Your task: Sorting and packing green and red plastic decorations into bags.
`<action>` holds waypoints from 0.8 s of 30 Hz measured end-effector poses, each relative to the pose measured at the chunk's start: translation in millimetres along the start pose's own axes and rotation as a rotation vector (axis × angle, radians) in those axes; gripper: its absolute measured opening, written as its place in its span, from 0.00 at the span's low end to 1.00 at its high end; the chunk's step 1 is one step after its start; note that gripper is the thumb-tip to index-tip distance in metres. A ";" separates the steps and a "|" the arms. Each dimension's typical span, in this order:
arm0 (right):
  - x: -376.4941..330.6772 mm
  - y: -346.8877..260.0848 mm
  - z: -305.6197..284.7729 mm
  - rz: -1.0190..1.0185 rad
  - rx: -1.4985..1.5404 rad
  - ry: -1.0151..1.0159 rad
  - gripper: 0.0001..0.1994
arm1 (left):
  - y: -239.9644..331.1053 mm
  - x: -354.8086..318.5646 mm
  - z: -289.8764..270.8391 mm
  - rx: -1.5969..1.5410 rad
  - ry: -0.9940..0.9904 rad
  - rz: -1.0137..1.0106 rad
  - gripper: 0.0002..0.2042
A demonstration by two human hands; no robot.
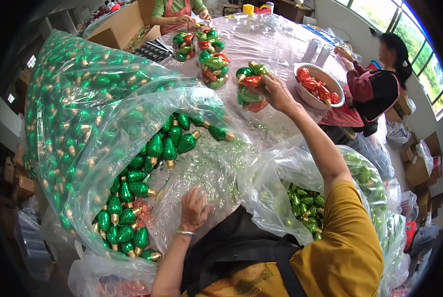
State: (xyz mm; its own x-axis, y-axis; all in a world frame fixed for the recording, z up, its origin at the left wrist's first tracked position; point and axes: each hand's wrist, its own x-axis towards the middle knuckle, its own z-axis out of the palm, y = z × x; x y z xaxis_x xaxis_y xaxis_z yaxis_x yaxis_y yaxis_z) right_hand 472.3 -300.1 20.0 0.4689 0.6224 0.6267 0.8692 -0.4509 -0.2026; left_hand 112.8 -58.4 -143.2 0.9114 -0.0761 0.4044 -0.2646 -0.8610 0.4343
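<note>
My left hand (194, 209) rests, fingers apart and holding nothing, on the glitter-strewn plastic sheet (206, 166). Beside it, green glitter bulb ornaments (169, 151) with gold caps spill from a big clear bag (100, 106). My right hand (279, 94) reaches far forward over a clear container (248, 99) of mixed green and red bulbs. Its fingers close on a red bulb ornament (252, 80) at the container's top; the fingertips are partly hidden. Beneath my right arm, an open clear bag (273, 171) holds light green bulbs (306, 205).
More filled containers (214, 69) stand farther back. A white basin (300, 94) of red bulbs is right of my right hand. One co-worker (177, 12) handles something at the far edge; another person (379, 79) is at the right. Cardboard boxes (417, 161) line the right wall.
</note>
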 end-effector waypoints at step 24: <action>259.1 181.1 202.1 0.141 -0.217 0.048 0.28 | -2.2 15.1 -3.3 0.079 -0.196 -0.151 0.22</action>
State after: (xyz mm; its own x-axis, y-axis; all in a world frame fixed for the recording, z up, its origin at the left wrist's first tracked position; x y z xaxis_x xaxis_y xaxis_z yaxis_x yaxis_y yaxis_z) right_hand 782.9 -91.2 -6.3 0.5702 0.5152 0.6398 0.7398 -0.6606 -0.1275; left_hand 126.1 -55.9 -135.3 0.9844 -0.0330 0.1727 -0.1025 -0.9059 0.4110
